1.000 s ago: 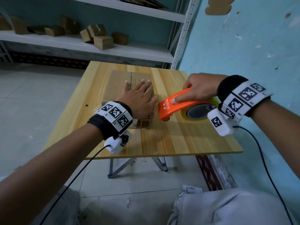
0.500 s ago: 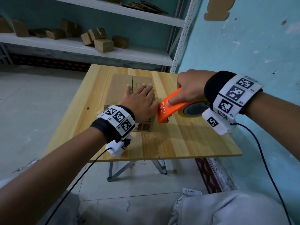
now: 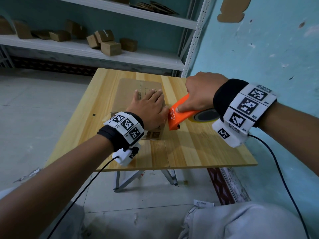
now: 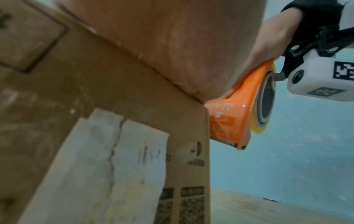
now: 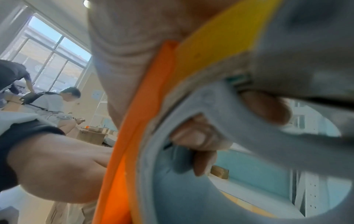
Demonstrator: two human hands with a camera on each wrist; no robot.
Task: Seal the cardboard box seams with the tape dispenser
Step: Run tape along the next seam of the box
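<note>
A person's left hand (image 3: 148, 107) is lying flat, fingers straight, atop the cardboard box (image 3: 131, 87), apparently pinning its flaps, while the right hand (image 3: 198, 94), just beside it, is gripping the orange tape dispenser (image 3: 179, 116) at the box's edge, seemingly readying tape.

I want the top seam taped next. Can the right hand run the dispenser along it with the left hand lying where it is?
Probably not yet: the left hand lies flat on the cardboard box, covering the seam's near stretch. The right hand holds the tape dispenser at the box's right edge.
</note>
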